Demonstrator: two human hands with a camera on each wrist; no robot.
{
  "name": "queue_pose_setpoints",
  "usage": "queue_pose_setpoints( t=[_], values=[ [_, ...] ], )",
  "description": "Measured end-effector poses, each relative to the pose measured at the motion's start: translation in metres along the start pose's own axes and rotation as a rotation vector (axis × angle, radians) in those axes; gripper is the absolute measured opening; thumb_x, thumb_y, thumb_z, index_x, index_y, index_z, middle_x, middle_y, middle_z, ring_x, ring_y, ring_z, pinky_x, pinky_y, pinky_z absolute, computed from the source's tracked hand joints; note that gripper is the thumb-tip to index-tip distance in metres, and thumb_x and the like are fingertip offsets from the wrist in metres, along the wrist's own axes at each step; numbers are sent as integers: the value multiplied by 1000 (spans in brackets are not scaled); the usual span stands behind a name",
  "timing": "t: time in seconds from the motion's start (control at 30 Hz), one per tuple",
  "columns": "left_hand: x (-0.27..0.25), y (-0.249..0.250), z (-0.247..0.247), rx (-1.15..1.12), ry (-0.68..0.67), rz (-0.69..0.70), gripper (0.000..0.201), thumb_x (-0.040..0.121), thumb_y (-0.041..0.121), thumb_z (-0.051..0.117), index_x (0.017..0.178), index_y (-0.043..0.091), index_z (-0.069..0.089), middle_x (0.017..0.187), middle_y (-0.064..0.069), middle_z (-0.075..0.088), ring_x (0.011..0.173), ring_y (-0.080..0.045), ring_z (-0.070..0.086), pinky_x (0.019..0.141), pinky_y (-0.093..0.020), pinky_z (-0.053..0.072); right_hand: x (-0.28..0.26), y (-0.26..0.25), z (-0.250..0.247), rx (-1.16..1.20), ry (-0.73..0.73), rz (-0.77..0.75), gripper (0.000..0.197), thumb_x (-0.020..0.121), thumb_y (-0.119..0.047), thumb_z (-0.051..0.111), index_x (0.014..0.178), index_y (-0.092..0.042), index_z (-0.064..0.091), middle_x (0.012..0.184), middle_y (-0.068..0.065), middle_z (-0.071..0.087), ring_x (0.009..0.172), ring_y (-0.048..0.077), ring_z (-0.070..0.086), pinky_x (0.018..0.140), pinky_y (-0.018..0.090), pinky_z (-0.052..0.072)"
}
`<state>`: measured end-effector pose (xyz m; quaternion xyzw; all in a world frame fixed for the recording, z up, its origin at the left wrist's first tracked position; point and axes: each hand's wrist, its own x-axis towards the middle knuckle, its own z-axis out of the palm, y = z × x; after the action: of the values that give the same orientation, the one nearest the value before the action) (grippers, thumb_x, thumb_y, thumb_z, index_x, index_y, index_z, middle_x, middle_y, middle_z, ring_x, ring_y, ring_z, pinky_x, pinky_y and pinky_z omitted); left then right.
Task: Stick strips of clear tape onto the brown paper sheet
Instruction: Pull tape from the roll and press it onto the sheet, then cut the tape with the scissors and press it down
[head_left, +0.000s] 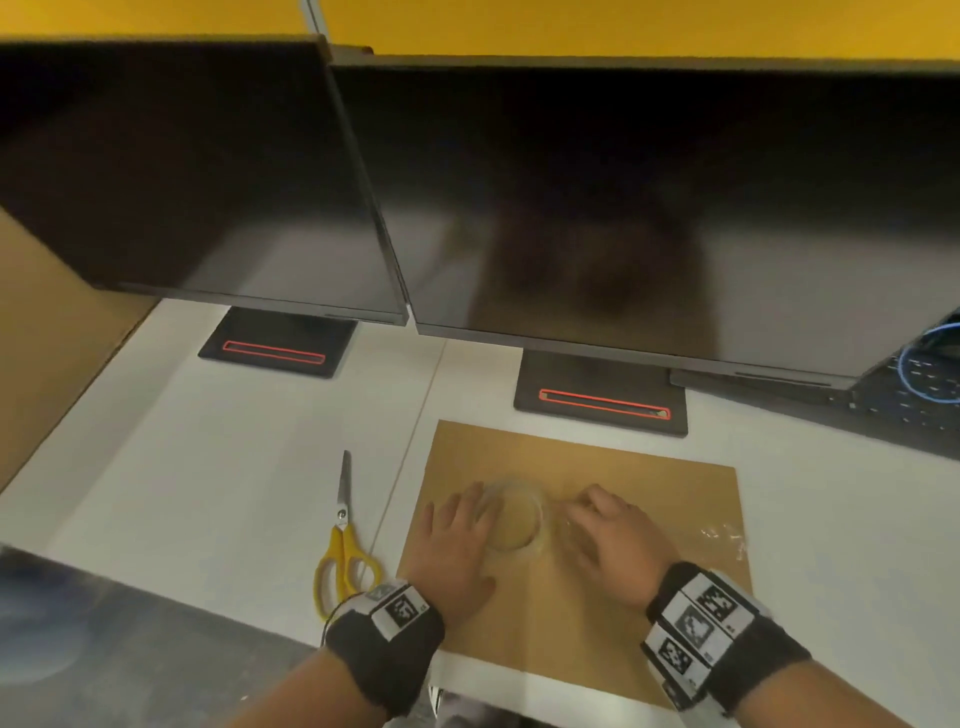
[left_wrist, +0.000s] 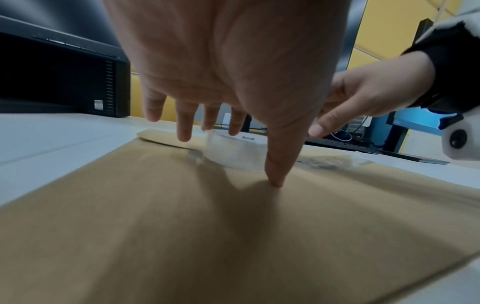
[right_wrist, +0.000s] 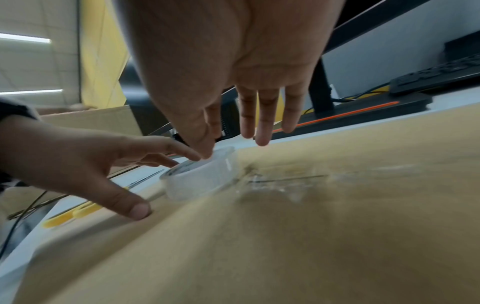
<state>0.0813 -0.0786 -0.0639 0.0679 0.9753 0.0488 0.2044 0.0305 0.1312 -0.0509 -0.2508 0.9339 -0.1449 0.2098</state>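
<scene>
The brown paper sheet (head_left: 623, 597) lies flat on the white desk in front of me. A roll of clear tape (head_left: 513, 519) lies flat on its left half. My left hand (head_left: 480, 535) is spread at the roll's left side, its fingers straight and touching the rim. Its thumb (left_wrist: 276, 182) presses the paper. My right hand (head_left: 574, 514) is at the roll's right side. Its thumb and forefinger come together on the roll's rim (right_wrist: 207, 153), while the other fingers stay straight. Crinkled clear tape (right_wrist: 280, 181) is stuck on the sheet to the right of the roll.
Yellow-handled scissors (head_left: 343, 540) lie on the desk left of the sheet. Two dark monitors (head_left: 649, 208) on black stands (head_left: 600, 405) stand close behind it. A keyboard and a blue cable (head_left: 930, 364) are at the far right. More crumpled tape (head_left: 724, 535) sits at the sheet's right edge.
</scene>
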Motion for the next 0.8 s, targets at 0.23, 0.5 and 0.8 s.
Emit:
queue_pose_setpoints(
  t=[0.23, 0.5, 0.8],
  values=[
    [-3, -20, 13, -67, 76, 92, 81, 83, 49, 51, 140, 28, -3, 160, -3, 3, 144, -26, 15, 114, -52, 1, 21, -20, 26, -152, -4, -78, 44, 79, -52, 50, 122, -43, 52, 142, 7, 46, 124, 30, 50, 104, 47, 38],
    [-18, -112, -8, -149, 155, -468, 65, 97, 50, 28, 150, 20, 4, 160, -4, -1, 145, -21, 7, 116, -46, 6, 17, -26, 32, -132, -3, -20, 22, 82, -47, 57, 103, -51, 64, 149, 0, 36, 130, 30, 42, 109, 45, 33],
    [-15, -148, 0, -366, 131, -611, 55, 86, 52, 52, 125, 15, 41, 121, -6, 47, 110, -25, 50, 86, -37, 47, 24, -26, 29, -118, -4, 22, 30, 67, -56, 48, 88, -52, 68, 130, 3, 57, 111, 30, 57, 96, 45, 47]
  ],
)
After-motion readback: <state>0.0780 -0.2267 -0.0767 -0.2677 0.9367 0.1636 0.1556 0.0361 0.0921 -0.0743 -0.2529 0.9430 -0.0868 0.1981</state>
